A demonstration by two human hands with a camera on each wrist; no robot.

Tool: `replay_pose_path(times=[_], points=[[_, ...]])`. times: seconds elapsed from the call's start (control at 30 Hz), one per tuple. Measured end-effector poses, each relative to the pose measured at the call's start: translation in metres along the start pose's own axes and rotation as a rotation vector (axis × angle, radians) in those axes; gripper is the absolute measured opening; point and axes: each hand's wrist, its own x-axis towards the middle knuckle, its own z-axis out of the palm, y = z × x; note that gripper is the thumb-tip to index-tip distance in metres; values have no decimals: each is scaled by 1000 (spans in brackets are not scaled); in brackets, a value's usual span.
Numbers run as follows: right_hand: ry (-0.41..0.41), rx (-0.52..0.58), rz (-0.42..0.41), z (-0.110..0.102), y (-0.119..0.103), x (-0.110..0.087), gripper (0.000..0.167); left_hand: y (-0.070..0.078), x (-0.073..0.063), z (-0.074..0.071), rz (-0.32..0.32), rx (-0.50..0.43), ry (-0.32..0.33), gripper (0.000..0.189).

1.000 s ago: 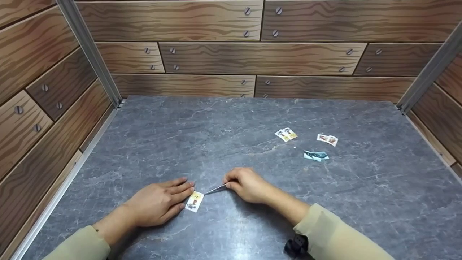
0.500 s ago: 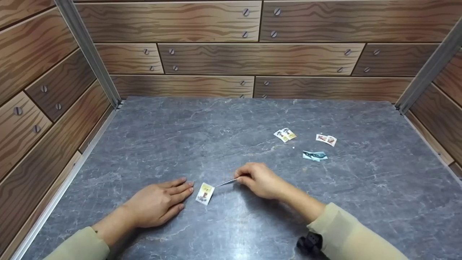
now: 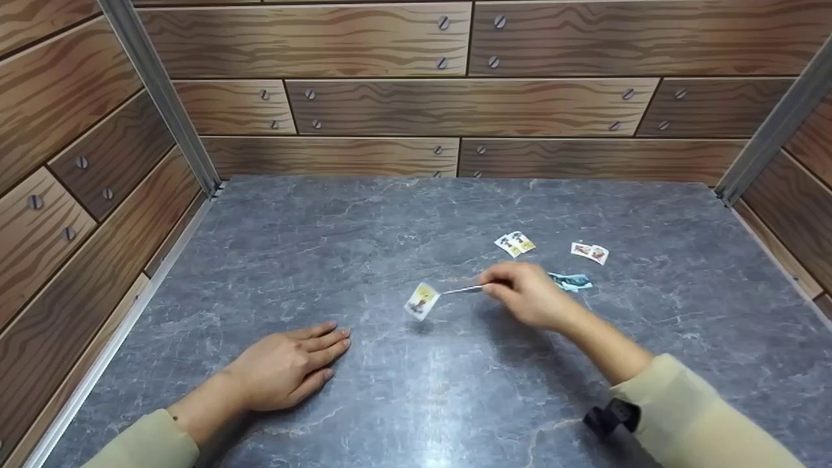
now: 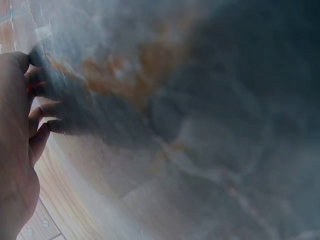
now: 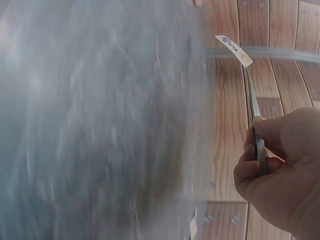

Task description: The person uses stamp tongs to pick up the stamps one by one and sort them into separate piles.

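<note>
My right hand [image 3: 530,296] pinches a pair of metal tweezers [image 5: 256,120] between thumb and fingers. At the tweezers' tip a small white stamp [image 3: 422,301] with a yellow patch and a small dark figure is held by its corner. A shadow lies below it on the table, so it hangs in the air. In the right wrist view the stamp [image 5: 235,51] looks slightly bent. My left hand [image 3: 286,367] rests flat on the table, fingers straight and holding nothing; the left wrist view shows its fingers [image 4: 42,112] at the left edge.
Two overlapping yellow-and-white stamps [image 3: 515,244] lie toward the back right of the grey marbled table [image 3: 312,247]. Right of them is a pair of red-and-white stamps [image 3: 590,252]. Teal stamps [image 3: 572,281] are partly behind my right hand. Wood-patterned walls [image 3: 377,107] enclose the table.
The right hand has carried the stamp with the tweezers from beside the left fingertips, up off the table and away to the back right. The left hand stays in place.
</note>
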Motion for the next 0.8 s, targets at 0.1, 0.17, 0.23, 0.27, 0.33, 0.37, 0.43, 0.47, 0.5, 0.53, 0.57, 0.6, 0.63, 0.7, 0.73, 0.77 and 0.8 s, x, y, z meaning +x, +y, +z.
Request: replay_pose_path(times=[0.1, 0.17, 0.23, 0.27, 0.33, 0.37, 0.43, 0.47, 0.5, 0.53, 0.57, 0.6, 0.63, 0.7, 0.73, 0.77, 0.8], points=[[24, -8, 12, -15, 6, -2, 14, 0, 0, 1, 6, 9, 9, 52], [41, -14, 20, -25, 11, -4, 14, 0, 0, 1, 5, 7, 11, 51], [58, -23, 28, -34, 14, -6, 14, 0, 0, 1, 4, 4, 13, 51], [65, -31, 38, -39, 16, -6, 13, 0, 0, 1, 3, 2, 13, 51], [78, -44, 53, -47, 19, -8, 14, 0, -1, 1, 2, -1, 16, 51], [84, -48, 59, -51, 21, -9, 14, 0, -1, 1, 1, -1, 17, 52], [95, -55, 70, -58, 25, -10, 15, 0, -1, 1, -1, -1, 17, 52], [104, -64, 69, -61, 27, -10, 15, 0, -1, 1, -1, 0, 16, 52], [112, -72, 67, -64, 29, -11, 15, 0, -1, 1, -2, -1, 15, 52], [119, -78, 69, -67, 31, -11, 15, 0, -2, 1, -3, 0, 15, 52], [127, -88, 71, -70, 33, -12, 15, 0, -2, 2, -4, 0, 15, 52], [135, -102, 73, -73, 35, -12, 15, 0, -1, 2, -5, -1, 13, 52], [142, -117, 76, -76, 36, -13, 15, 0, -1, 2, -4, -1, 13, 52], [144, -133, 94, -82, 39, -14, 15, 0, -1, 2, -6, -4, 11, 51], [142, -138, 105, -84, 41, -15, 16, 0, -1, 2, -6, -4, 10, 52], [141, -142, 112, -87, 42, -16, 16, 0, -1, 2, -7, -4, 9, 52], [139, -144, 121, -89, 44, -16, 16, 0, -1, 2, -8, -4, 8, 52]])
